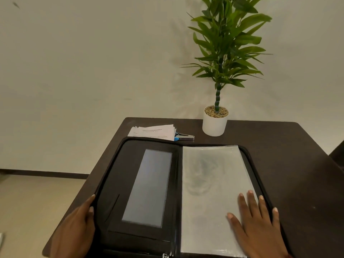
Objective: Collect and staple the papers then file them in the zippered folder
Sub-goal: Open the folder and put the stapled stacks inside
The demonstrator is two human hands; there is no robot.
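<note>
- On the near half of the dark table (297, 164), the zippered folder (115, 174) lies open and flat; its left panel carries a grey rectangular window (149, 187), its right side a clear plastic sleeve (210, 174)
- The left hand (74, 229) grips the folder's left edge, thumb on top and fingers curled at the rim
- The right hand (260, 224) rests palm-down on the sleeve's near right corner, fingers straight and spread, holding nothing
- Just beyond the folder's far edge sits the stack of papers (153, 132); the stapler (184, 137) lies touching its right side
- Further right, a potted plant (214, 125) stands near the table's back edge, against a pale wall
</note>
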